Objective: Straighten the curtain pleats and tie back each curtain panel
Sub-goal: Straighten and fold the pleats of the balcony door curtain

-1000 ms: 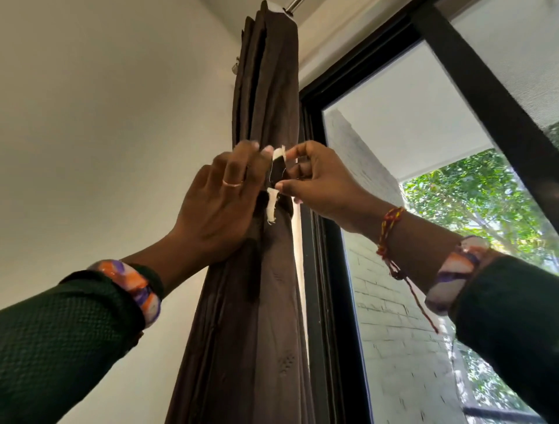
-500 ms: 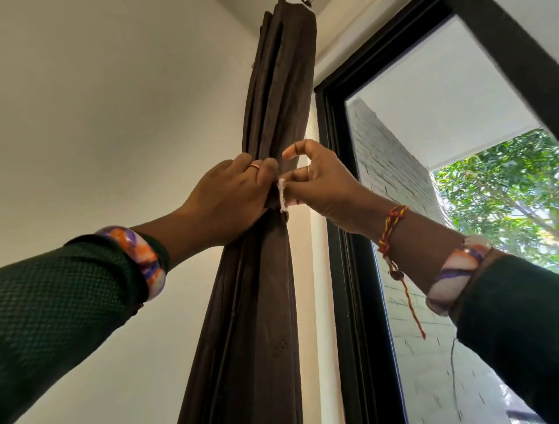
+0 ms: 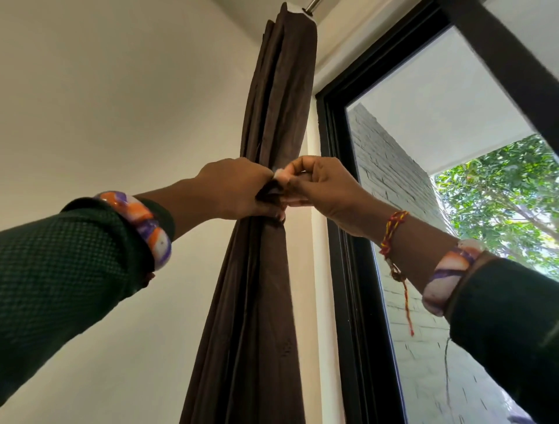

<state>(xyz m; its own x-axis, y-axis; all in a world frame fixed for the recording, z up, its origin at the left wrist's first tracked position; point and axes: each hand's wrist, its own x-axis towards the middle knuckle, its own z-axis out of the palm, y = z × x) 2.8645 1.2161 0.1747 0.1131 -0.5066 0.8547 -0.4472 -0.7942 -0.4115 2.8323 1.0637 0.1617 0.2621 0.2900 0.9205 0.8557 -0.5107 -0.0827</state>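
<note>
The curtain panel (image 3: pixel 272 127) is seen gathered into a narrow brown column, hung from the rod (image 3: pixel 311 3) at the top and set against the white wall (image 3: pixel 106 106), just beside the black window frame (image 3: pixel 335 212). It is cinched in at mid-height, right where both hands are met, and fanned out wider below. The left hand (image 3: pixel 233 189) is wrapped around the bunched pleats from the left, its fingers curled tight on the fabric and on a dark fold at the pinch point. The right hand (image 3: pixel 320 187) is brought in from the window side, fingers bent, with a small white tie strip (image 3: pixel 279 175) pinched between thumb and forefinger against the curtain's front. A second pale bit is glimpsed lower under the right fingers, possibly the other end of the same tie, though that cannot be told for sure. An orange-and-purple band (image 3: pixel 145 224) is worn on the left wrist above a dark green sleeve (image 3: pixel 60 266); a red-and-yellow thread (image 3: pixel 393 233) is looped on the right wrist. Through the glass, a grey brick wall (image 3: pixel 393 181) and green leaves (image 3: pixel 508 187) are shown
</note>
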